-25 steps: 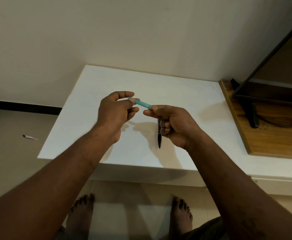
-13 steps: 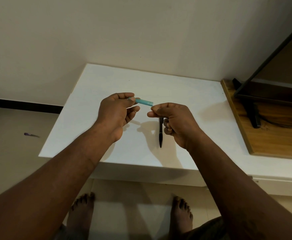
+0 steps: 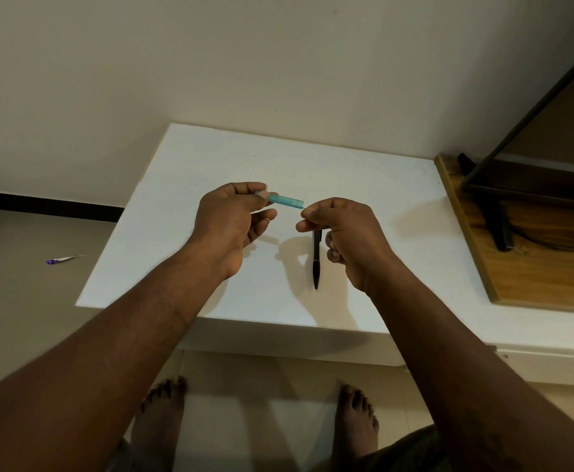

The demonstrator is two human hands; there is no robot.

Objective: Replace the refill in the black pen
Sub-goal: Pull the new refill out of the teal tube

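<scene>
Overall: a scene seen from above, with two bare forearms reaching over a white surface.
Wall (image 3: 278,63): plain and pale, met by the far edge of the worktop.
Worktop (image 3: 183,240): white and flat, with both hands held above its middle.
Wooden board (image 3: 534,277): set at the worktop's right, carrying a dark stand.
Floor (image 3: 23,301): pale tiles, on which two bare feet are seen below the worktop's near edge.
Left hand (image 3: 226,221): raised over the worktop, its thumb and forefinger pinched together on one end of the teal tube.
Right hand (image 3: 343,233): held just right of the left hand; its thumb and forefinger are pressed together at the tube's open end, on what seems to be a very thin refill tip, though that cannot be told surely. The other fingers are curled into the palm.
Black pen (image 3: 317,267): lying on the worktop, point toward the viewer, just left of and below the right hand; its far end is hidden behind the right thumb. It is touched by neither hand, as far as can be seen.
Teal tube (image 3: 285,200): short, slanted slightly down to the right, bridging the gap between the two hands.
Purple-tipped item (image 3: 64,259): small, lying on the floor well left of the worktop.
</scene>
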